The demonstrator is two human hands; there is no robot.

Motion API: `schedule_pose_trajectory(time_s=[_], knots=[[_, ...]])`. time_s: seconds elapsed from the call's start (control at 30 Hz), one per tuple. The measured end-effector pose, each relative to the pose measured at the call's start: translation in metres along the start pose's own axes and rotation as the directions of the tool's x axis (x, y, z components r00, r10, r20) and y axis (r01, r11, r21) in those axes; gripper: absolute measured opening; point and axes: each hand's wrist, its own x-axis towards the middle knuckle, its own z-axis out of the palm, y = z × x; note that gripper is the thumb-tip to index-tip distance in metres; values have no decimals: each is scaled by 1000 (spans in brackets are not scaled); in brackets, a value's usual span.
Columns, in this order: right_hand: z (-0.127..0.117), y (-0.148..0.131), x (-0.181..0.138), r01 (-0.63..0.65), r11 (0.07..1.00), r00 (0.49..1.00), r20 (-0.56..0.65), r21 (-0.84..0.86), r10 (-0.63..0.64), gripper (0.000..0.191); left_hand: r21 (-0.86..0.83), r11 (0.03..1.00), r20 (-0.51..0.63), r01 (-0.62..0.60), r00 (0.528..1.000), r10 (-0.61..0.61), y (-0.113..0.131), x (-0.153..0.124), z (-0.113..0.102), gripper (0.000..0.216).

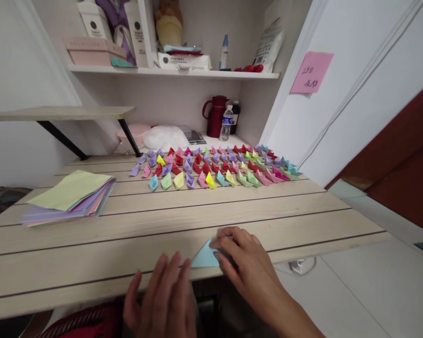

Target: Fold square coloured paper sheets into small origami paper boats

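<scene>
A light blue sheet of origami paper [205,257], folded to a triangle, lies at the table's front edge. My right hand [245,258] grips its right side between thumb and fingers, which cover that part of it. Just left of the paper is my left hand [162,295], its fingers stretched out and a little blurred, holding nothing. Its fingertips are close to the paper's left corner; whether they touch it I cannot tell.
Rows of small folded paper boats [210,180] in many colours stand along the table's back. On the left lies a stack of coloured paper sheets [74,192]. A dark red jug [216,117] and a water bottle [226,124] stand behind, below a shelf [183,72].
</scene>
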Motion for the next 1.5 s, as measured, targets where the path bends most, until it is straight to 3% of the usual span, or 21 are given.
schedule_pose_trajectory(time_s=[0.13, 0.23, 0.33, 0.47, 0.53, 0.6, 0.7, 0.77, 0.9, 1.2, 1.5], knots=[[0, -1, 1, -21, 1000, 999, 26, 1, 21, 20, -64, 983, 76, -173, 981, 178, 23, 0, 9, 41], [1, -1, 2, -31, 999, 999, 15, 24, 31, 21, -91, 986, 214, -136, 965, 153, 28, -5, 19, 48], [-2, 4, 0, -4, 992, 999, -36, 126, 9, 20, -65, 994, 279, -90, 955, 105, 27, -11, 22, 55], [-9, 17, -15, 21, 956, 968, -245, 293, 54, 32, -68, 996, 338, -61, 938, 80, 28, -12, 17, 62], [-10, 20, -27, -3, 975, 927, -365, 221, 86, 32, -68, 996, 355, -55, 932, 75, 28, -10, 15, 66], [-8, 20, -38, 21, 997, 914, -405, 72, 10, 37, -64, 997, 373, -49, 925, 69, 29, -9, 14, 68], [3, 18, -51, 194, 968, 938, -259, -161, -231, 50, -57, 996, 376, -67, 923, 84, 27, -7, 14, 66], [12, 19, -55, 274, 921, 938, -135, -278, -320, 58, -62, 994, 358, -87, 928, 103, 26, -6, 14, 63], [23, 27, -59, 288, 889, 942, -61, -356, -330, 66, -74, 993, 332, -97, 936, 116, 25, -5, 14, 61], [36, 34, -64, 261, 900, 951, -66, -349, -301, 66, -33, 999, 327, -39, 944, 47, 33, -14, 21, 54], [39, 41, -69, 267, 909, 945, -100, -322, -313, 63, -17, 996, 355, -89, 931, 89, 29, -9, 15, 58]])
